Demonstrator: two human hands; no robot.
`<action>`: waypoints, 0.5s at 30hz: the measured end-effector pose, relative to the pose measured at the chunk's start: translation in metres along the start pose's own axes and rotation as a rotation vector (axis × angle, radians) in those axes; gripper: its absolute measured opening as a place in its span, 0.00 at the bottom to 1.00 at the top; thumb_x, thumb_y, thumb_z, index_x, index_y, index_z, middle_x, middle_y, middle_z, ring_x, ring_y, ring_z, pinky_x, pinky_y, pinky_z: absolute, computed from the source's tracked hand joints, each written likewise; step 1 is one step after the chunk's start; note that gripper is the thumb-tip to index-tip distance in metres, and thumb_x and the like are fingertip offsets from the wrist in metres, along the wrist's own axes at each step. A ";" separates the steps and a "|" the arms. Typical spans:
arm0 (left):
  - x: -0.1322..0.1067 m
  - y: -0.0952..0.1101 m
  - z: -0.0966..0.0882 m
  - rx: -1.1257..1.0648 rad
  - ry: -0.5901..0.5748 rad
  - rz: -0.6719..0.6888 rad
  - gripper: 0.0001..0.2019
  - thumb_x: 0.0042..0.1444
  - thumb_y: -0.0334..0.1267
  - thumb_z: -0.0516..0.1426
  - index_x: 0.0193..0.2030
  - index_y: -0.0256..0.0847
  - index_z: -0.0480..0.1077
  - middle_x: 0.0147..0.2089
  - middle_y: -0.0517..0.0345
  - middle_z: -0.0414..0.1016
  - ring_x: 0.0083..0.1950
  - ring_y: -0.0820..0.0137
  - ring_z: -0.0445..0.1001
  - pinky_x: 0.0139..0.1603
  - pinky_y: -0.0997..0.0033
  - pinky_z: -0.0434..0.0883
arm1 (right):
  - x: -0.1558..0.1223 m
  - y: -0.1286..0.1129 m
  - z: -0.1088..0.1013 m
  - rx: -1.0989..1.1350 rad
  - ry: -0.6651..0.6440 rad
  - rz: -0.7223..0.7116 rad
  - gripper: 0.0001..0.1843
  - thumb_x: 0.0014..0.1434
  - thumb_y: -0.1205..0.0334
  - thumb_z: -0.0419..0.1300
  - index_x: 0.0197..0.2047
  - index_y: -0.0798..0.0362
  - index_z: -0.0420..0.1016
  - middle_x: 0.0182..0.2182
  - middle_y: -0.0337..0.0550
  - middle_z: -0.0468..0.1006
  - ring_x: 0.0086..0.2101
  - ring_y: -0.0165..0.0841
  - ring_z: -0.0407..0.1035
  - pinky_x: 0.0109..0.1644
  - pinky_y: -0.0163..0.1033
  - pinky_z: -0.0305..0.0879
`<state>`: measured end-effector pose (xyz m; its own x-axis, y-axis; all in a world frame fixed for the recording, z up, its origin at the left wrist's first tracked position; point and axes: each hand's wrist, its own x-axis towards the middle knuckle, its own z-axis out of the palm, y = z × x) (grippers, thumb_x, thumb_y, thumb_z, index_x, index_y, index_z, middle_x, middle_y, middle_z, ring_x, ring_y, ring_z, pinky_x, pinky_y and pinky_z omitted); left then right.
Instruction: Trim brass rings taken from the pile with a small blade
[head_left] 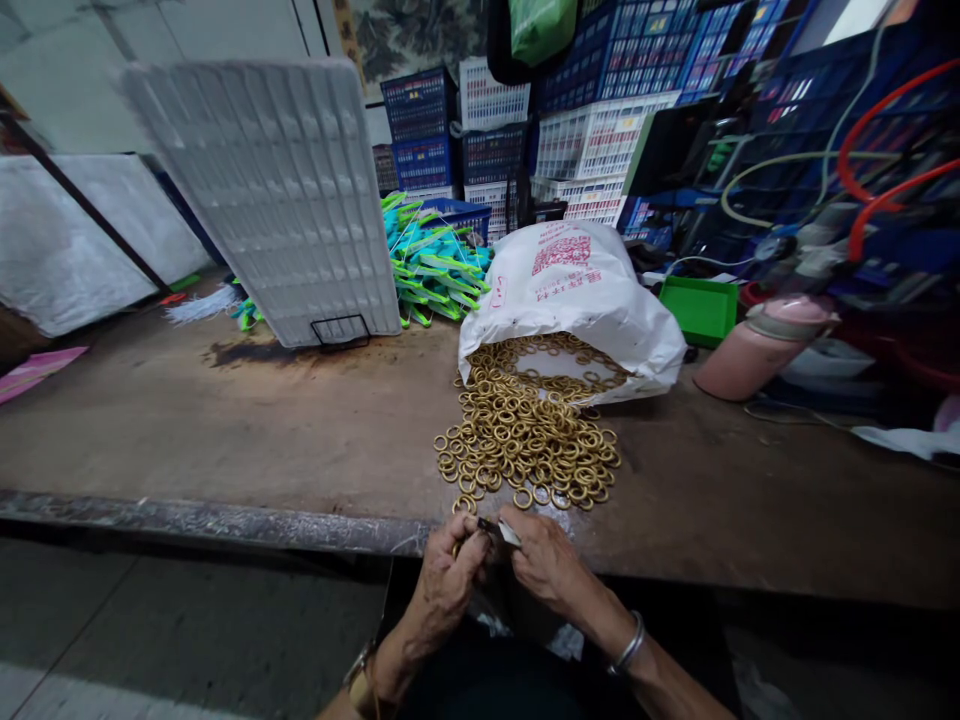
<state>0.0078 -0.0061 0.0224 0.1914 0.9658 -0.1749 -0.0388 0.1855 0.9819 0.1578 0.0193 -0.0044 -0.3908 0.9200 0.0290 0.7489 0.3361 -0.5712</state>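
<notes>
A small, round, brass-coloured ring (pixel 456 549) is held in the left hand (pixel 448 572), whose fingers are bent in at the middle of the front edge of the brown bench (pixel 187 430). A flat, white, narrow piece (pixel 509 533) is pinched in the right hand (pixel 546 560). Between the hands a small dark piece (pixel 487 525) is seen; by which hand it is gripped cannot be told. Just beyond the fingertips, a loose heap of brass-coloured rings (pixel 532 450) is spread from near the front edge back to the open mouth of a white sack (pixel 570 280) printed in red. Right of the sack, a pink cylindrical bottle (pixel 765 345) is placed near a shallow green tray (pixel 699 310). Toward the back edge, left of the sack, green and turquoise pieces (pixel 439 265) are piled beside an upright, pale ribbed panel (pixel 277 200).
</notes>
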 end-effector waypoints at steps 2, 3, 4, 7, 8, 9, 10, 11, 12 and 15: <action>-0.010 0.004 0.002 -0.019 -0.053 -0.050 0.16 0.50 0.50 0.52 0.24 0.38 0.61 0.19 0.65 0.59 0.18 0.81 0.55 0.18 0.80 0.53 | 0.000 0.009 0.002 -0.063 0.033 0.044 0.12 0.42 0.74 0.46 0.30 0.51 0.63 0.20 0.35 0.65 0.21 0.27 0.56 0.26 0.33 0.43; -0.015 0.006 0.004 -0.036 -0.100 -0.089 0.15 0.50 0.50 0.52 0.25 0.38 0.61 0.20 0.64 0.61 0.18 0.81 0.56 0.17 0.81 0.52 | 0.001 0.013 0.002 -0.096 0.060 0.072 0.12 0.43 0.73 0.46 0.31 0.52 0.63 0.20 0.35 0.65 0.21 0.28 0.56 0.26 0.34 0.43; -0.020 0.006 0.006 -0.067 -0.153 -0.140 0.15 0.50 0.50 0.53 0.25 0.38 0.61 0.20 0.63 0.63 0.17 0.81 0.57 0.16 0.81 0.52 | 0.001 0.017 0.002 -0.121 0.084 0.093 0.12 0.44 0.73 0.47 0.32 0.52 0.63 0.20 0.36 0.65 0.21 0.28 0.57 0.26 0.34 0.43; -0.026 -0.006 0.011 -0.167 -0.291 -0.331 0.14 0.46 0.49 0.56 0.26 0.38 0.62 0.20 0.62 0.66 0.15 0.81 0.58 0.14 0.82 0.51 | 0.005 0.023 0.000 -0.143 0.161 0.141 0.11 0.45 0.73 0.46 0.32 0.52 0.63 0.19 0.36 0.66 0.21 0.28 0.58 0.26 0.34 0.44; -0.024 -0.015 0.012 -0.194 -0.299 -0.400 0.13 0.45 0.47 0.57 0.26 0.38 0.62 0.20 0.62 0.67 0.15 0.81 0.58 0.13 0.82 0.51 | 0.007 0.023 0.001 -0.134 0.176 0.144 0.11 0.45 0.73 0.46 0.31 0.52 0.63 0.19 0.36 0.66 0.21 0.28 0.58 0.26 0.34 0.44; -0.021 -0.026 0.012 -0.225 -0.274 -0.461 0.13 0.44 0.45 0.57 0.24 0.38 0.62 0.19 0.62 0.66 0.14 0.82 0.57 0.12 0.82 0.50 | 0.009 0.022 0.002 -0.119 0.179 0.134 0.10 0.46 0.73 0.46 0.30 0.51 0.63 0.19 0.36 0.65 0.21 0.28 0.58 0.26 0.33 0.45; -0.017 -0.038 0.012 -0.267 -0.240 -0.515 0.12 0.43 0.43 0.58 0.24 0.37 0.63 0.19 0.62 0.66 0.14 0.82 0.57 0.12 0.82 0.50 | 0.010 0.020 0.003 -0.100 0.171 0.113 0.10 0.46 0.72 0.46 0.30 0.51 0.63 0.20 0.36 0.66 0.22 0.29 0.59 0.27 0.33 0.45; -0.012 -0.051 0.012 -0.294 -0.188 -0.570 0.11 0.42 0.41 0.59 0.23 0.37 0.63 0.19 0.62 0.67 0.14 0.81 0.58 0.12 0.82 0.50 | 0.012 0.018 0.006 -0.082 0.163 0.090 0.10 0.46 0.72 0.46 0.31 0.51 0.63 0.20 0.36 0.66 0.23 0.29 0.59 0.27 0.33 0.46; -0.007 -0.064 0.012 -0.314 -0.149 -0.634 0.10 0.41 0.39 0.60 0.23 0.36 0.63 0.19 0.61 0.67 0.14 0.80 0.59 0.12 0.82 0.51 | 0.014 0.015 0.008 -0.066 0.157 0.070 0.11 0.47 0.72 0.46 0.32 0.51 0.63 0.21 0.36 0.67 0.23 0.29 0.60 0.27 0.33 0.47; 0.007 -0.095 0.015 -0.343 -0.113 -0.697 0.08 0.45 0.37 0.57 0.25 0.33 0.66 0.21 0.59 0.67 0.18 0.77 0.64 0.15 0.79 0.58 | 0.019 0.006 0.016 -0.025 0.159 0.033 0.13 0.47 0.73 0.46 0.35 0.51 0.64 0.25 0.38 0.70 0.27 0.30 0.64 0.30 0.32 0.49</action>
<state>0.0279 -0.0194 -0.0712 0.3808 0.5854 -0.7157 -0.1704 0.8052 0.5680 0.1462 0.0354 -0.0202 -0.2781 0.9501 0.1414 0.7737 0.3087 -0.5533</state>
